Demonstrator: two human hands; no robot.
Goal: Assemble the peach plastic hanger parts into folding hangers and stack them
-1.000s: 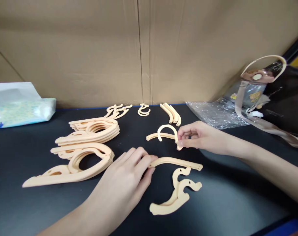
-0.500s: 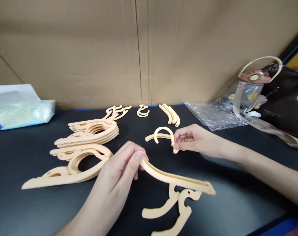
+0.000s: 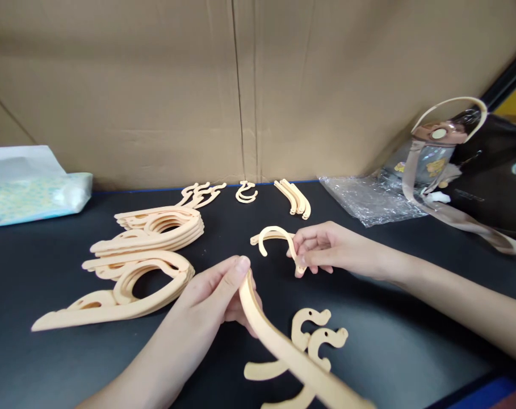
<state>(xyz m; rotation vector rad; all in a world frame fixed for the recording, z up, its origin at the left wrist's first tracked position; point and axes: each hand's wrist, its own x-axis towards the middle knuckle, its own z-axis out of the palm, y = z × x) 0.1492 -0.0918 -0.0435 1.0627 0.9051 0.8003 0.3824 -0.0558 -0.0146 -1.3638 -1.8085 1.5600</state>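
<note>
My left hand pinches one end of a long, curved cream hanger arm, which slants toward the lower right and runs up to the bottom edge of the view. Between the fingers of my right hand is a cream hanger hook, held by its base with the curl pointing left. Behind that hook another curved arm lies on the table. Two S-shaped cream pieces rest below, partly covered by the held arm. Left of my left hand are stacks of folded cream hangers.
At the back of the black table lie small S-shaped pieces, hooks and several arms. A clear plastic bag, a strapped bottle and a dark bag sit right; a tissue pack sits left. Cardboard stands behind.
The arm in my left hand has swung so its far end points down and nearer to me, uncovering more of the S-shaped pieces. My right hand has shifted slightly left and down with the hook.
</note>
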